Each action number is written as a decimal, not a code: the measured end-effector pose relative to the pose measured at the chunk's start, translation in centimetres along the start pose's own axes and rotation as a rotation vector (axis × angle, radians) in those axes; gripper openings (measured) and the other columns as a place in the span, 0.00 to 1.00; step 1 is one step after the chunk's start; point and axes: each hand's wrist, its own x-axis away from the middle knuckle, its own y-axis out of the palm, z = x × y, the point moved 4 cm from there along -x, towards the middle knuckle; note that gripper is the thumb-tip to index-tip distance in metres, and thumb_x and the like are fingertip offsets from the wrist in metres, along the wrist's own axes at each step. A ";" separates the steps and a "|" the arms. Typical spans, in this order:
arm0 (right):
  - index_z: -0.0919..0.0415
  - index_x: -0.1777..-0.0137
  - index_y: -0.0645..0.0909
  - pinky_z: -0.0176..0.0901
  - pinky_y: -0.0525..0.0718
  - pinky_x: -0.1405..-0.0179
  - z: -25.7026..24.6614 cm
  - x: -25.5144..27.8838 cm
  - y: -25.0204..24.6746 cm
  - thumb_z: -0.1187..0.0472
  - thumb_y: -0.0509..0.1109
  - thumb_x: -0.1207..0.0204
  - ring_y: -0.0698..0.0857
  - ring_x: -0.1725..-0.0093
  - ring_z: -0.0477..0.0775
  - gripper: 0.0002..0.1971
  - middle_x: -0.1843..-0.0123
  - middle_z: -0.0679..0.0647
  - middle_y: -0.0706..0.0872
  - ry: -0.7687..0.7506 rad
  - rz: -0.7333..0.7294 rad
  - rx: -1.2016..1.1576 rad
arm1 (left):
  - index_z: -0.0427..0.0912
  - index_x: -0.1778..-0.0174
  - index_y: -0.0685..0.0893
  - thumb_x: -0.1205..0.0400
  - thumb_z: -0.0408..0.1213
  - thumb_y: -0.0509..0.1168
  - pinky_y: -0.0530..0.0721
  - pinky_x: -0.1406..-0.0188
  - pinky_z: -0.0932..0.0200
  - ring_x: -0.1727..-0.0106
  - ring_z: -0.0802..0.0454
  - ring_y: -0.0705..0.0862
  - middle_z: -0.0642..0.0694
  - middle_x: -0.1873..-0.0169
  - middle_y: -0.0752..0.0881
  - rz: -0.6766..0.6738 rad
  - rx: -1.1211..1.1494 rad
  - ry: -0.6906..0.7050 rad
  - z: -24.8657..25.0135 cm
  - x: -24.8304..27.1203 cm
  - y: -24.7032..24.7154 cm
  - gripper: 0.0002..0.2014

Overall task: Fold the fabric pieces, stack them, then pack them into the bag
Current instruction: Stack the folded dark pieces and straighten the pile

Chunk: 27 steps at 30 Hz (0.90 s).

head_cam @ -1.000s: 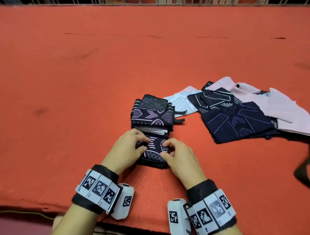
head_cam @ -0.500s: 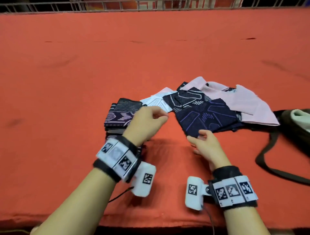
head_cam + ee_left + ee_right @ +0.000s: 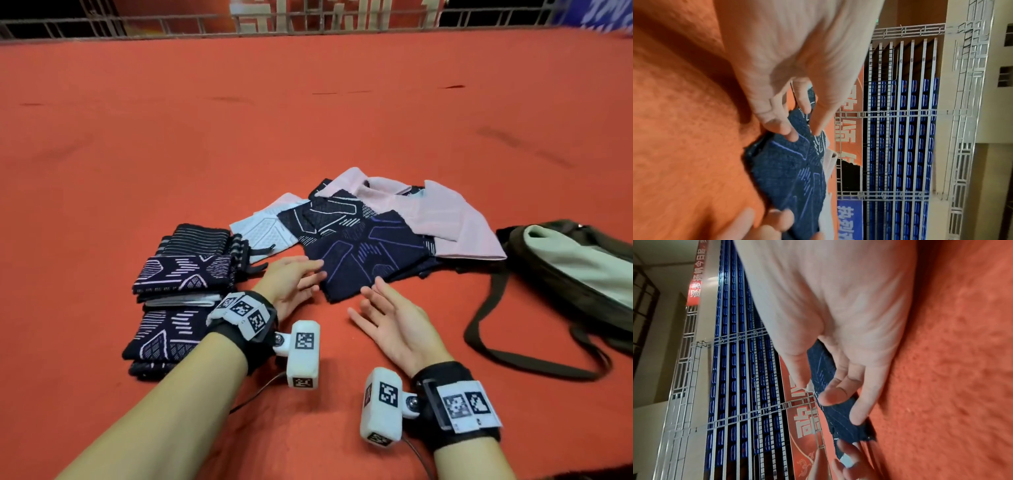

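Both hands moved from the folded stack toward the dark blue cloth. Left hand grip wide, fingertips touching it; right hand grip wide beside it.

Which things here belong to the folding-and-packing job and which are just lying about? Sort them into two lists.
Job:
- navy fabric piece, top of the unfolded pile
- pink fabric pieces
- folded stacks
- bag
- left hand, right hand, both reaching for the navy piece

Lying about:
- orange table cover
- metal railing

You see an orange-red table cover; navy cloth with purple lines; plain pink cloth; dark olive bag.
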 end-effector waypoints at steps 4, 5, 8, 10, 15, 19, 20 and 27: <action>0.59 0.40 0.82 0.58 0.92 0.50 -0.1 0.0 0.3 0.62 0.75 0.19 0.80 0.67 0.51 0.10 0.61 0.56 0.83 0.026 0.014 0.102 | 0.37 0.35 0.87 0.20 0.44 0.74 0.76 0.78 0.67 0.70 0.59 0.85 0.44 0.42 0.92 0.042 -0.108 0.039 -0.4 0.2 0.4 0.20; 0.59 0.39 0.82 0.58 0.92 0.51 -0.1 -0.1 0.4 0.61 0.75 0.19 0.79 0.67 0.51 0.11 0.62 0.56 0.83 0.031 0.018 0.121 | 0.35 0.37 0.87 0.19 0.42 0.73 0.75 0.79 0.68 0.73 0.60 0.83 0.44 0.44 0.92 0.048 -0.112 0.046 -0.4 0.1 0.5 0.18; 0.61 0.40 0.85 0.58 0.93 0.52 -0.3 -0.5 0.7 0.55 0.77 0.21 0.77 0.70 0.49 0.13 0.65 0.55 0.81 0.044 0.058 0.183 | 0.29 0.34 0.83 0.18 0.33 0.73 0.75 0.84 0.69 0.79 0.61 0.81 0.40 0.53 0.91 0.077 -0.136 0.037 -0.8 -0.3 0.6 0.19; 0.60 0.45 0.84 0.57 0.93 0.53 -0.4 -0.7 1.2 0.52 0.76 0.20 0.75 0.72 0.48 0.13 0.65 0.54 0.80 0.062 0.100 0.268 | 0.31 0.35 0.79 0.20 0.28 0.73 0.77 0.84 0.69 0.81 0.61 0.79 0.41 0.61 0.87 0.121 -0.120 0.039 -0.8 -0.3 0.6 0.18; 0.58 0.52 0.80 0.45 0.90 0.67 -0.3 -1.1 2.0 0.58 0.71 0.15 0.67 0.76 0.44 0.06 0.71 0.49 0.72 0.032 0.147 0.441 | 0.35 0.59 0.82 0.23 0.29 0.67 0.75 0.83 0.65 0.81 0.56 0.73 0.47 0.77 0.77 0.128 -0.118 0.101 -0.7 1.6 0.7 0.01; 0.56 0.59 0.78 0.42 0.85 0.66 0.2 0.7 1.0 0.61 0.69 0.23 0.66 0.77 0.46 0.04 0.70 0.50 0.67 0.105 -0.016 0.307 | 0.46 0.52 0.76 0.33 0.47 0.73 0.81 0.64 0.50 0.67 0.46 0.80 0.45 0.63 0.82 0.449 -0.177 0.303 -0.3 2.4 -2.0 0.18; 0.56 0.57 0.79 0.43 0.83 0.64 0.2 1.4 0.4 0.61 0.71 0.29 0.70 0.73 0.49 0.04 0.66 0.52 0.70 0.150 -0.074 0.298 | 0.48 0.52 0.76 0.34 0.50 0.73 0.82 0.58 0.47 0.62 0.45 0.83 0.45 0.59 0.83 0.467 -0.265 0.339 0.1 2.6 -2.4 0.20; 0.61 0.46 0.88 0.49 0.91 0.58 -2.4 3.2 -2.6 0.50 0.76 0.21 0.91 0.58 0.57 0.13 0.52 0.59 0.93 0.123 0.015 0.939 | 0.43 0.40 0.76 0.21 0.38 0.75 0.76 0.78 0.61 0.68 0.46 0.81 0.45 0.70 0.82 0.008 -0.704 0.143 -0.7 3.1 1.3 0.18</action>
